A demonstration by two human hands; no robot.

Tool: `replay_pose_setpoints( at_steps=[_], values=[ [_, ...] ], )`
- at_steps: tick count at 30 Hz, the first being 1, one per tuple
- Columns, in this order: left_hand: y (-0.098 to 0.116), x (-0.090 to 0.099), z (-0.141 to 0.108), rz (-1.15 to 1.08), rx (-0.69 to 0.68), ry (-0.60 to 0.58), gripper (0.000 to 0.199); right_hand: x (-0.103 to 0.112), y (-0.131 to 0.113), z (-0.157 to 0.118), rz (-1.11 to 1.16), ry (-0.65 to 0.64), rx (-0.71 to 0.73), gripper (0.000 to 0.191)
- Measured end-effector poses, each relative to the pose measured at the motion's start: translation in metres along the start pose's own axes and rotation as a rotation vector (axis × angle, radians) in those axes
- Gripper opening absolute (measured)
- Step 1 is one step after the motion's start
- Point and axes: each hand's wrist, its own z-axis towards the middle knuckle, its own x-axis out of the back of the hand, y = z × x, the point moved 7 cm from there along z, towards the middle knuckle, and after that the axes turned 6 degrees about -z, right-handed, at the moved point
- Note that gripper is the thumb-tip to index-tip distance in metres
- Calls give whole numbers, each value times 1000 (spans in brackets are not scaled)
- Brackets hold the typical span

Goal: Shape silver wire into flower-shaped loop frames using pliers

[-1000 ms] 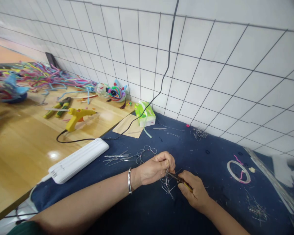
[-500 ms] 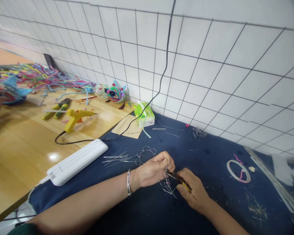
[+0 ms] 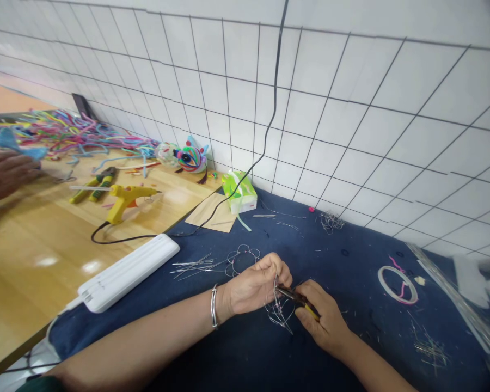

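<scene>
Between the fingertips of my left hand [image 3: 258,280] is pinched a thin wire piece [image 3: 278,313], bent into loops with small pinkish beads. It hangs below the fingers over the dark blue cloth. My right hand [image 3: 320,313] is wrapped round the handles of pliers [image 3: 297,299] with yellow on the grip. The jaws reach left to the wire, close under my left fingers; whether they are closed on it I cannot make out. Behind my left hand lies a flower-shaped wire loop [image 3: 243,260], beside several straight wire lengths [image 3: 198,265].
A white power strip [image 3: 129,272] lies left, near a yellow glue gun [image 3: 126,198] and yellow-green pliers [image 3: 93,185]. Another person's hand [image 3: 4,174] is at far left. A tissue pack [image 3: 240,191], a tape ring [image 3: 397,285] and wire scraps [image 3: 430,348] lie about.
My hands stay almost in place, and the hanging wire piece has shifted slightly. The other person's hand at far left has moved further into view, over the blue fuzzy piece.
</scene>
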Motion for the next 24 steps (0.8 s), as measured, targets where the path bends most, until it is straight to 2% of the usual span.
replay_pose_setpoints(
  at_steps=[24],
  values=[
    [-4,3,0,58,4,9,22,-2,-1,0,-98,17,33,16]
  ],
)
